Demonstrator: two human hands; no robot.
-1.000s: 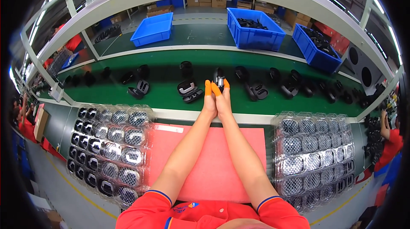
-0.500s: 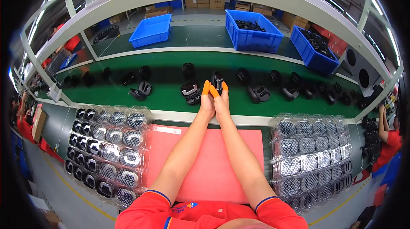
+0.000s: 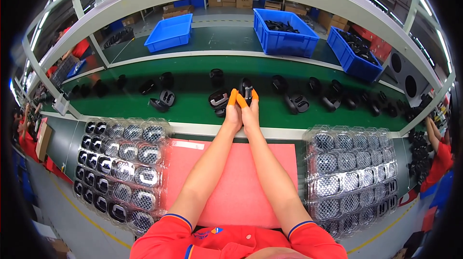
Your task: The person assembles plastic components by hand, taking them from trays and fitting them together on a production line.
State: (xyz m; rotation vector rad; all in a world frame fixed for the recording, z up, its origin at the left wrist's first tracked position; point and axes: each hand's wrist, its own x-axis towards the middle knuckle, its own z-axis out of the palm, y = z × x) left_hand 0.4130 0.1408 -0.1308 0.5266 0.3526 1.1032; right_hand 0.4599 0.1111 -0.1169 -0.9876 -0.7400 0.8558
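Orange finger covers sit on the fingertips of my left hand and my right hand, which meet just above the green belt. Between them is a small black earbud charging case, standing on end with a shiny strip on its near side. Both hands are closed on it, though my fingers hide its lower part. Just left of my left hand, an open black earbud case with a pale band rests on the belt. To the right of my right hand lies another open case.
The green conveyor belt carries several black cases. A pink mat lies under my forearms, between stacked clear plastic trays on the left and right. Blue bins stand beyond the belt. Other people work at both sides.
The cases on the belt have shifted slightly to the right. My hands stay in nearly the same place, still around the black case.
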